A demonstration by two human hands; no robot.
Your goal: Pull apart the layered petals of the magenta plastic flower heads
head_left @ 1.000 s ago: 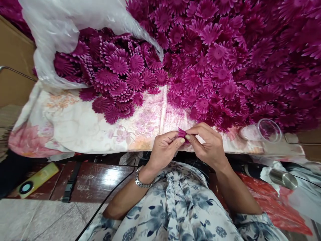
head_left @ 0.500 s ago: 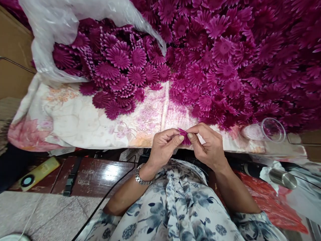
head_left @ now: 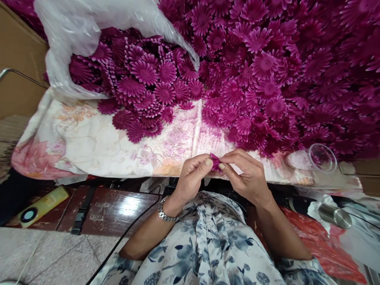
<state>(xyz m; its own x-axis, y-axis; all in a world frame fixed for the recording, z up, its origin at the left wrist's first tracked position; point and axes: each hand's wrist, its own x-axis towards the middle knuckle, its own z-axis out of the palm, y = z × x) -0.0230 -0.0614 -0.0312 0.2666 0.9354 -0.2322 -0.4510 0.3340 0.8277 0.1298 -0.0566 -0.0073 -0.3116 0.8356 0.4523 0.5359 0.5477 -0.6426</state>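
The fingers (head_left: 208,163) of both hands are pressed together on a small flower (head_left: 215,161), pinching it from either side: the left hand (head_left: 192,178) holds it with thumb and forefinger tips from the left, and the right hand (head_left: 247,174) closes its thumb and forefinger on the right edge, the other fingers curled loosely underneath. The small flower sits between the two sets of fingertips, lifted just clear of the near edge of the worktop (head_left: 89,146) and close in front of the person's chest. Only a crumpled magenta corner of it shows, the rest being hidden by the fingers. It looks like thin fabric or soft plastic, so I judge it very light, limp and easy to crush or fold. It probably wants a gentle pinch at the petals' rim or at the centre, not a full grip, and it should not be slippery. Beyond the hands, a pale cloth (head_left: 166,146) stained pink covers the worktop, and a big heap of flowers (head_left: 267,67) of the same colour spreads across the far side. More of them spill from a clear plastic bag (head_left: 89,23) at the left. A clear cup (head_left: 322,157) lies on its side near the right hand.
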